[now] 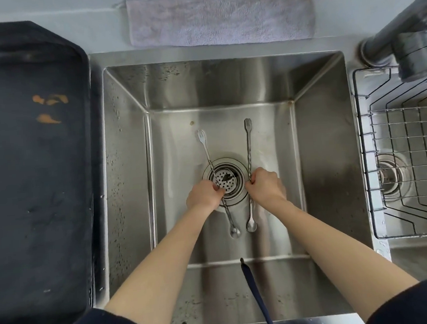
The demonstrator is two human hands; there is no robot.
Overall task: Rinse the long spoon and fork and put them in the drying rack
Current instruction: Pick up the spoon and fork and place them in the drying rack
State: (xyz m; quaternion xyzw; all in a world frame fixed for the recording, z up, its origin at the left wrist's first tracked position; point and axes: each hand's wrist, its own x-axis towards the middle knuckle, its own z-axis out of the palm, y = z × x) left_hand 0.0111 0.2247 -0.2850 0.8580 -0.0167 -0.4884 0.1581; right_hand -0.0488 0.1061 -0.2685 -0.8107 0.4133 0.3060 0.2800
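Two long twisted metal utensils lie in the steel sink (129, 167), each with a small fork at the far end and a small spoon at the near end. The left utensil (205, 147) slants across the round drain strainer (230, 179); my left hand (204, 195) is closed around its middle. The right utensil (248, 144) runs nearly straight, and my right hand (266, 184) grips its middle. Both spoon ends point toward me near the sink floor. The black wire drying rack (409, 163) sits over the second basin at the right.
A dark tap (411, 46) hangs over the rack's far corner, with no water running. A large dark tray (31, 174) with orange smears lies left of the sink. A pale cloth (220, 22) lies behind the sink. A dark cord (257, 295) dangles over the near rim.
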